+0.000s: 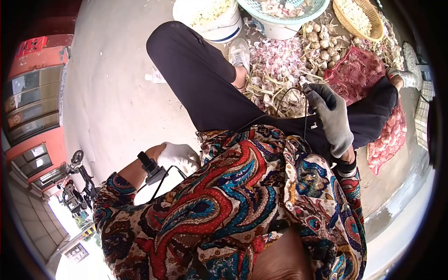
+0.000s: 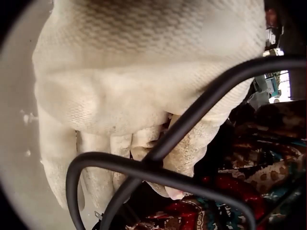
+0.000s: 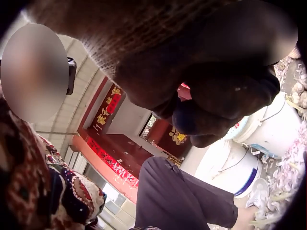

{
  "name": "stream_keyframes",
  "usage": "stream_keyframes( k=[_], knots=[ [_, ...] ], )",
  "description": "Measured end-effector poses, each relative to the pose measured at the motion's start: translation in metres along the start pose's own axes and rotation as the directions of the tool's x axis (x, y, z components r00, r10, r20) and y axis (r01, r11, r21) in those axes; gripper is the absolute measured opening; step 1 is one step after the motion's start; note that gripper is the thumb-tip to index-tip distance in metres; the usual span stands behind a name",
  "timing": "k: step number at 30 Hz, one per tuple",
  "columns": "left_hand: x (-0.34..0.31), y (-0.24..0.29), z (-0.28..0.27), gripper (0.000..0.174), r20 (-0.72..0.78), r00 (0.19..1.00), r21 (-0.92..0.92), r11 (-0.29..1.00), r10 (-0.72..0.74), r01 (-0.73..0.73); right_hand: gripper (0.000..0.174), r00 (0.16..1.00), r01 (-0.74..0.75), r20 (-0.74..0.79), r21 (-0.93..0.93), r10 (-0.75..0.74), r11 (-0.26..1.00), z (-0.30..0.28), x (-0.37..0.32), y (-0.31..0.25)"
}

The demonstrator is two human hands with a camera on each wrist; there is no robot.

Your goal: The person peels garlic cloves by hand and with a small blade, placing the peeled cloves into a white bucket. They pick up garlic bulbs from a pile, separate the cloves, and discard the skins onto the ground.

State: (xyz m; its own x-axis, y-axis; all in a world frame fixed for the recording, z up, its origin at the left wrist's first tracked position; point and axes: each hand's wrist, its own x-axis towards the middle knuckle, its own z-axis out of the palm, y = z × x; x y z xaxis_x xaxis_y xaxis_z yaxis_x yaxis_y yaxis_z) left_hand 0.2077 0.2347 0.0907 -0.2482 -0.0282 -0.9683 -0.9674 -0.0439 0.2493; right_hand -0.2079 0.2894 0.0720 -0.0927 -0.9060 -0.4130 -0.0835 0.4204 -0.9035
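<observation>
Right hand [image 1: 332, 119]: from my remote seat I saw its fingers curled and apparently pinching the cable [image 1: 306, 112] above the lap.
Cable: it arched beside the peels [image 1: 280, 60] and dry stalks; I judged it might snag there, or tug a connection if the hand pulled hard.
Left hand [image 1: 178, 157]: its fingers hung loose, slightly apart, beside the shirt [image 1: 233, 186], with nothing held that I could see.
Wrist cable [image 2: 192, 115]: it crossed in front of that hand, so I feared a forward reach could hook it on cloth.
Net bag [image 1: 357, 74]: it lay against the right leg, its mesh likely to catch a dangling loop.
Bucket [image 1: 226, 32]: it stood just beside the left shoe [image 1: 240, 53]; I thought a shifted foot could knock it and spill the cloves [image 1: 210, 11].
</observation>
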Motion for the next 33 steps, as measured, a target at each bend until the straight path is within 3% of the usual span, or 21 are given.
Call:
stream_keyframes(
  k=[3, 5, 8, 14, 20, 21, 24, 26, 27, 29, 30, 33],
  knots=[
    [-0.003, -0.008, 0.01, 0.023, 0.003, 1.0, -0.042, 0.999, -0.001, 0.001, 0.029, 1.0, 0.01, 0.007, -0.071, -0.01, 0.997, 0.003, 0.001, 0.009],
    [-0.004, -0.014, 0.013, 0.023, 0.009, 1.0, -0.059, 0.998, 0.0, 0.0, 0.029, 0.996, -0.081, 0.032, -0.097, 0.085, 0.992, 0.004, 0.001, 0.011],
    [-0.003, -0.015, 0.014, 0.023, 0.029, 1.0, -0.064, 0.998, 0.008, -0.006, 0.029, 0.995, -0.088, 0.046, -0.118, 0.094, 0.989, 0.005, -0.002, 0.01],
    [0.032, 0.034, -0.038, 0.024, 0.138, 0.988, 0.121, 0.989, 0.065, -0.082, 0.033, 0.989, -0.108, 0.068, -0.242, 0.128, 0.964, -0.014, -0.008, 0.021],
    [0.05, 0.047, -0.038, 0.024, 0.19, 0.974, 0.137, 0.979, 0.122, -0.149, 0.036, 0.995, 0.025, -0.085, -0.253, -0.048, 0.967, -0.012, -0.005, 0.036],
    [0.048, 0.044, -0.036, 0.024, 0.192, 0.974, 0.131, 0.98, 0.121, -0.148, 0.03, 0.992, -0.12, -0.055, -0.151, 0.113, 0.981, -0.013, -0.007, 0.027],
    [0.049, 0.034, -0.033, 0.024, 0.215, 0.971, 0.104, 0.986, 0.105, -0.13, 0.024, 0.994, -0.112, -0.006, -0.108, 0.112, 0.988, -0.022, -0.01, 0.055],
    [0.046, 0.025, -0.028, 0.024, 0.231, 0.969, 0.082, 0.991, 0.088, -0.11, 0.026, 0.97, -0.229, 0.063, -0.09, 0.235, 0.969, -0.019, -0.02, 0.057],
    [0.043, 0.019, -0.024, 0.024, 0.232, 0.969, 0.069, 0.992, 0.082, -0.101, 0.03, 0.925, -0.316, 0.033, -0.485, 0.378, 0.815, -0.019, -0.03, 0.034],
    [0.039, 0.017, -0.026, 0.024, 0.235, 0.969, 0.062, 0.993, 0.079, -0.096, 0.033, 0.927, -0.246, 0.051, -0.665, 0.372, 0.705, -0.016, -0.05, 0.046],
    [0.039, 0.019, -0.029, 0.024, 0.236, 0.968, 0.066, 0.992, 0.086, -0.104, 0.03, 0.907, -0.241, 0.061, -0.737, 0.418, 0.632, -0.017, -0.06, 0.048],
    [0.048, 0.036, -0.045, 0.024, 0.26, 0.96, 0.078, 0.988, 0.106, -0.13, 0.024, 0.859, -0.376, 0.05, -0.613, 0.509, 0.695, -0.027, -0.089, 0.069]
  ],
)
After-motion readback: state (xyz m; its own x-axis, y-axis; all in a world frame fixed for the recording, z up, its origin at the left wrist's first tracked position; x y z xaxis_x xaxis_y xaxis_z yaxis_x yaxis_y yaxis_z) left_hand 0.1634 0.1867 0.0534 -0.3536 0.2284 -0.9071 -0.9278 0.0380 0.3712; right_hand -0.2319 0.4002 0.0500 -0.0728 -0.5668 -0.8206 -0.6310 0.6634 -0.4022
